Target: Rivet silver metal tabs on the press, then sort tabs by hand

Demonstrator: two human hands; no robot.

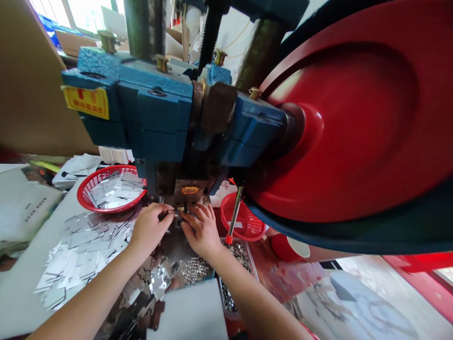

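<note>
Both my hands reach under the head of a blue press machine (152,108). My left hand (150,229) pinches a small metal piece (177,211) at the die below the ram, fingers closed. My right hand (203,231) rests just to the right of it, fingertips curled at the same spot; what they touch is too small to make out. A heap of flat silvery metal plates (83,250) lies left of my left arm. Small shiny rivets (194,269) sit in a tray below my right wrist.
A large red flywheel (354,127) fills the right side. A red basket (88,186) with metal plates stands at the back left; a smaller red basket (247,226) sits right of my hands beside a red-tipped lever (233,217). A red cup (290,248) stands further right.
</note>
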